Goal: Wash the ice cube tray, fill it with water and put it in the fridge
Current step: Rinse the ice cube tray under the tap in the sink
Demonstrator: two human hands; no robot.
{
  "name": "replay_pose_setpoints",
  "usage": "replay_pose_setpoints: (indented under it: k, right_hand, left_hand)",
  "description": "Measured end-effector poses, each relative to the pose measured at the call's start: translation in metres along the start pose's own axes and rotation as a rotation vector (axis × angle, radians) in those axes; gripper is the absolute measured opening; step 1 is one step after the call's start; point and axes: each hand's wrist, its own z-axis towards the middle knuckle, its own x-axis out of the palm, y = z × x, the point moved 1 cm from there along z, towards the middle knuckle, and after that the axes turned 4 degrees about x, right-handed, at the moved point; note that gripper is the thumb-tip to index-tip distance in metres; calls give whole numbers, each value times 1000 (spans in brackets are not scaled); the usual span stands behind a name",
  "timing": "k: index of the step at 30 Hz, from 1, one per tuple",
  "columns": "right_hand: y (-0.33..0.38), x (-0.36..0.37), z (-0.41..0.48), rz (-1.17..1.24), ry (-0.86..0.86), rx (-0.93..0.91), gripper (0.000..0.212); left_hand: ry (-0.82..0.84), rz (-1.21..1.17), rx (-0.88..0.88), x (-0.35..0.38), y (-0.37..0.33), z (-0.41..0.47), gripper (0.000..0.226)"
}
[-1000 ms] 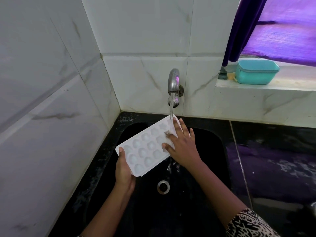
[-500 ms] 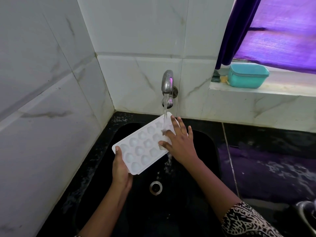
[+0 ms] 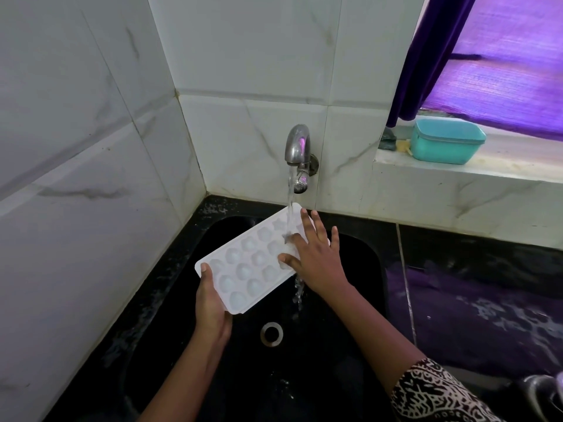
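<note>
**Rinsing the Ice Cube Tray Under the Tap**

The ice cube tray [image 3: 249,266] is held above the black sink [image 3: 350,345], with its far end placed directly beneath the tap [image 3: 297,147] at 12 o'clock. The near short end, at 7 o'clock, is gripped by the left hand [image 3: 211,306], thumb on the top face, so that the tray is steadied. The right hand [image 3: 316,257] is laid flat on the far end, fingers straight and spread, holding nothing. It is judged to be rubbing the cells where the water stream [image 3: 290,202] lands. Runoff is shed from the tray's right edge and falls toward the drain [image 3: 271,334] at 6 o'clock.

The corner is enclosed by white marbled tiles from 9 to 12 o'clock. A wet black counter [image 3: 472,284] is seen at 3 o'clock. At 2 o'clock, a teal container [image 3: 446,141] is set on the window ledge [image 3: 502,173] beside a purple curtain [image 3: 426,56].
</note>
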Motion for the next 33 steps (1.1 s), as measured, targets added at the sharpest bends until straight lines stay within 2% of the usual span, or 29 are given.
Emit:
replay_pose_setpoints:
  k: [7,10,20,28,33]
  right_hand:
    - [5,1,3,79,11,-56,46]
    - [3,-1,3,116,-3,-31,46]
    - [11,-1,-2,38,-39,-41,41]
    - [15,5,-7,-45,6,59,46]
    - [15,6,-11,70,-37,7,42]
  left_hand:
    - [-3,27,-3,-4,-4,8,51]
    - [-6,31,-4,-7,-4,8,56]
    - [10,49,-9,-10,-7,14,65]
    - [42,58,-35,-10,-7,21,57]
    - [29,36,-18,-15,-5,24,57]
